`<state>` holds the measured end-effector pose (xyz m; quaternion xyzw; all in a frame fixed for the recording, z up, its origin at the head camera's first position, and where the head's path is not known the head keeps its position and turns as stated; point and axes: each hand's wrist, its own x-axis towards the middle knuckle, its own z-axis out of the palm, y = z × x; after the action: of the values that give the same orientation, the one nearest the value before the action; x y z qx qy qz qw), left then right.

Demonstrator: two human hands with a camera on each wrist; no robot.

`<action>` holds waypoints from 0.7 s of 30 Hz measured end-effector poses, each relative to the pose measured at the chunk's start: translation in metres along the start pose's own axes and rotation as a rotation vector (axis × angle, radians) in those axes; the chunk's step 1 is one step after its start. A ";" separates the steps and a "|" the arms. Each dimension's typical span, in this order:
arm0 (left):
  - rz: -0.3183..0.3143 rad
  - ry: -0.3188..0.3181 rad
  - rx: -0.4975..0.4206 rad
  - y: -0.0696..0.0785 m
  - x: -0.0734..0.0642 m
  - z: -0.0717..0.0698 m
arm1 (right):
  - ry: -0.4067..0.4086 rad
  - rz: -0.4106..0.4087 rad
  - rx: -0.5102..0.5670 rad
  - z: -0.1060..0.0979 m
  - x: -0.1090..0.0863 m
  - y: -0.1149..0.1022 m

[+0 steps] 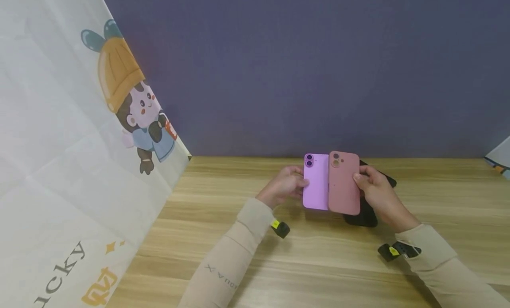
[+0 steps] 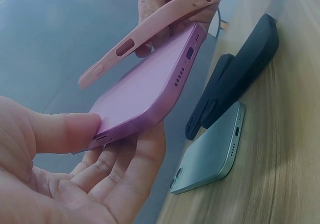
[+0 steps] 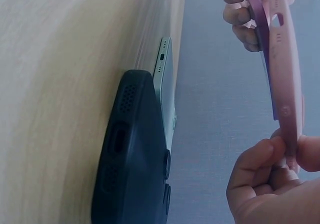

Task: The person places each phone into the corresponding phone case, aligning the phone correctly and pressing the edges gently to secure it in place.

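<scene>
Between the thumb and fingers of my left hand point(image 1: 283, 185) is a purple phone point(image 1: 316, 186), its back with two camera lenses facing me. My right hand point(image 1: 376, 190) pinches a pink phone case point(image 1: 345, 188) by its right edge, thumb on the back. Phone and case are raised side by side above the table, the case's left edge overlapping the phone in the head view. The left wrist view shows the case point(image 2: 137, 39) tilted over the phone's back, with a gap between them near its side cutout.
A black phone case point(image 3: 132, 144) lies on the wood-grain table point(image 1: 318, 263) behind the pink case, with a second dark piece point(image 2: 212, 84) by it. Close to these lies a pale green phone point(image 2: 210, 154). A dark blue-grey panel point(image 1: 311, 69) stands along the table's back edge.
</scene>
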<state>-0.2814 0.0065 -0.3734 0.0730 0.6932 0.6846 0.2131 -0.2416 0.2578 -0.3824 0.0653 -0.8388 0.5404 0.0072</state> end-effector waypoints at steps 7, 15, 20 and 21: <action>0.002 0.005 0.013 0.000 -0.002 0.002 | 0.013 -0.014 -0.004 0.001 0.001 0.001; -0.006 -0.003 0.023 0.001 -0.002 0.002 | 0.017 -0.016 -0.003 0.001 0.000 0.000; -0.007 -0.010 0.025 0.001 -0.002 0.004 | 0.010 -0.010 -0.004 0.001 0.000 0.000; -0.006 -0.012 0.024 0.001 -0.002 0.004 | 0.008 -0.008 -0.008 0.002 0.000 0.001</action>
<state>-0.2781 0.0094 -0.3720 0.0776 0.7005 0.6751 0.2181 -0.2412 0.2564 -0.3836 0.0664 -0.8406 0.5374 0.0131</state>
